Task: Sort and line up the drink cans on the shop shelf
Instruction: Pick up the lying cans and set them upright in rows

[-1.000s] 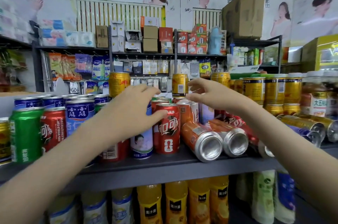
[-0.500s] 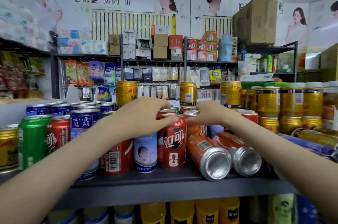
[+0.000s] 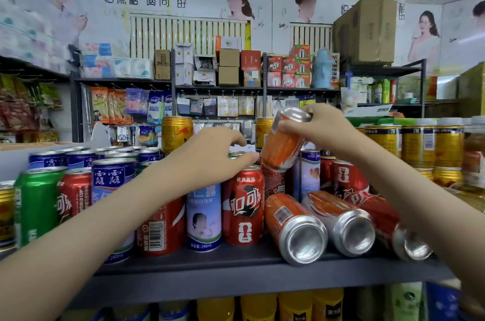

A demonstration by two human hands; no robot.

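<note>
My right hand (image 3: 321,125) grips an orange can (image 3: 282,146) by its top and holds it tilted in the air above the upright cans. My left hand (image 3: 210,156) hovers with curled fingers over the top of a red cola can (image 3: 242,206), holding nothing. Beside that can stand a pale blue 240 mL can (image 3: 203,218) and another red can (image 3: 160,229). Two orange cans (image 3: 294,226) (image 3: 341,221) and a red can (image 3: 385,223) lie on their sides on the grey shelf (image 3: 236,268), bottoms toward me.
Green (image 3: 35,205), red and blue cans (image 3: 111,176) stand at the left. Gold cans (image 3: 417,145) are stacked at the right, one gold can (image 3: 176,133) behind. Yellow juice bottles (image 3: 296,305) fill the shelf below. Farther racks hold boxes and packets.
My right hand has closed on an orange can among the upright cans and lifted it up, tilted. My left hand stays over the red cola can.
</note>
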